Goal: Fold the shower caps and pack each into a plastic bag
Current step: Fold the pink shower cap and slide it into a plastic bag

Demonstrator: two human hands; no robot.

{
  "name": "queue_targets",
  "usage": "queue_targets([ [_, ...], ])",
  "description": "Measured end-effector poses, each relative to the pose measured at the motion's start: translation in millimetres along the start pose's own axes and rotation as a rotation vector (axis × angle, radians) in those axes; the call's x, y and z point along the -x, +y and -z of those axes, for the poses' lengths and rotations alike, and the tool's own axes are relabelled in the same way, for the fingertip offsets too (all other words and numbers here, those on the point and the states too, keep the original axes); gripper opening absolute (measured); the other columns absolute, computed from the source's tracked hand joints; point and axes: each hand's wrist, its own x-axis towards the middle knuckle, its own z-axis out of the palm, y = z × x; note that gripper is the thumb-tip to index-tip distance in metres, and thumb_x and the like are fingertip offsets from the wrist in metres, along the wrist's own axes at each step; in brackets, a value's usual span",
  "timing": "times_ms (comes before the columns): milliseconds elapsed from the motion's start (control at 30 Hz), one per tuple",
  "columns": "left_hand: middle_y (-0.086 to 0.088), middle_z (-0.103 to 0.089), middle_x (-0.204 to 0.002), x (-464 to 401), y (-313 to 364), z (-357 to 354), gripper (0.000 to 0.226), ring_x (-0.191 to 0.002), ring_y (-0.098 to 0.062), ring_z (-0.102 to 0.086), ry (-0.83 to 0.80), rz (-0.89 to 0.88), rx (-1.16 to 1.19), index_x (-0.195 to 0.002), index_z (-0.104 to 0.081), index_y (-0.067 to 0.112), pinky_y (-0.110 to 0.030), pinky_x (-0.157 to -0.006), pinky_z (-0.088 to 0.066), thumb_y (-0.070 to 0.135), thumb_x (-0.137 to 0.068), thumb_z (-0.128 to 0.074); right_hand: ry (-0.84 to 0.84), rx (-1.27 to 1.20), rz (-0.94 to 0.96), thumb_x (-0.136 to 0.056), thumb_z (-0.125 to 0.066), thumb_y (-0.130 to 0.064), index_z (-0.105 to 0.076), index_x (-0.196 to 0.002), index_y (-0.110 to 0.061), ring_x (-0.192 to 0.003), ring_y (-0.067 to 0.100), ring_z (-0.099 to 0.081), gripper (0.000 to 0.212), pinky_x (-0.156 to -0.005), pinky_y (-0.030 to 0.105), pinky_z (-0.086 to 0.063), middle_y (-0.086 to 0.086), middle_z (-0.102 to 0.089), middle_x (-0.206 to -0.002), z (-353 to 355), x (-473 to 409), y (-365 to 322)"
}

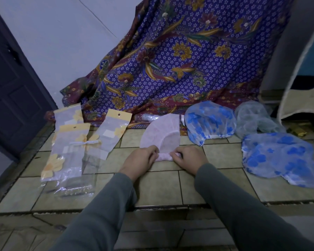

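A pale pink shower cap [160,131] lies folded on the tiled floor in front of me. Its near end is rolled into a small bundle. My left hand [140,160] and my right hand [188,158] pinch that roll from either side, fingers curled on it. Several clear plastic bags with yellow header cards [72,142] lie spread to the left. Two blue-flowered caps [209,122] [279,158] and a pale greenish cap [252,118] lie to the right.
A purple patterned cloth [179,60] hangs behind the caps down to the floor. A dark door [13,87] stands at the left. A beige fabric edge [301,98] is at the far right. The tiled floor [161,187] steps down near me.
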Motion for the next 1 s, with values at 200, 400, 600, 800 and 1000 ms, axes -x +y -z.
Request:
queue_targets([
  [200, -0.001, -0.058, -0.089, 3.8, -3.4, -5.7, 0.004, -0.081, -0.021, -0.057, 0.077, -0.085, 0.056, -0.092, -0.061, 0.02, -0.031, -0.069, -0.044, 0.022, -0.09, -0.059, 0.116, 0.006, 0.092, -0.089, -0.052, -0.046, -0.069, -0.094, -0.027, -0.088, 0.014, -0.055, 0.025, -0.075, 0.033, -0.047, -0.006, -0.063, -0.091, -7.8, 4.7, 4.9],
  [400, -0.001, -0.058, -0.092, 4.7, -6.1, -11.7, 0.032, -0.081, -0.021, -0.051, 0.203, -0.216, -0.076, -0.084, -0.072, 0.016, -0.029, -0.068, -0.047, 0.037, -0.089, -0.048, 0.289, -0.019, 0.176, -0.084, -0.065, -0.03, -0.066, -0.082, -0.022, -0.074, 0.017, -0.052, 0.009, -0.058, 0.035, -0.048, -0.007, -0.059, -0.084, -12.1, 7.1, 0.5],
  [600, 0.005, -0.059, -0.095, 13.7, -14.1, -3.6, 0.042, -0.088, -0.008, -0.058, 0.045, -0.142, 0.172, -0.103, -0.073, 0.015, -0.019, -0.081, -0.045, 0.049, -0.083, -0.059, 0.179, -0.003, 0.161, -0.088, -0.053, -0.045, -0.071, -0.099, -0.025, -0.095, 0.018, -0.058, 0.029, -0.08, 0.029, -0.044, -0.009, -0.065, -0.103, -6.2, 15.5, 5.5],
  [800, -0.001, -0.058, -0.09, 13.5, -10.4, -8.1, 0.021, -0.087, -0.014, -0.062, 0.104, -0.096, 0.226, -0.098, -0.074, 0.009, -0.025, -0.083, -0.048, 0.023, -0.082, -0.073, 0.103, -0.024, 0.102, -0.089, -0.057, -0.047, -0.068, -0.112, -0.032, -0.109, 0.014, -0.053, 0.03, -0.085, 0.023, -0.037, -0.014, -0.061, -0.116, 0.3, 17.9, 6.2],
  [1000, 0.001, -0.056, -0.079, 24.2, -1.9, -6.6, 0.032, -0.079, -0.015, -0.055, 0.142, -0.112, 0.164, -0.099, -0.075, 0.016, -0.023, -0.074, -0.043, 0.04, -0.089, -0.057, 0.141, 0.074, 0.174, -0.093, -0.051, -0.043, -0.07, -0.103, -0.029, -0.098, 0.014, -0.055, 0.026, -0.071, 0.021, -0.031, -0.011, -0.065, -0.102, 5.2, 25.7, 1.4],
])
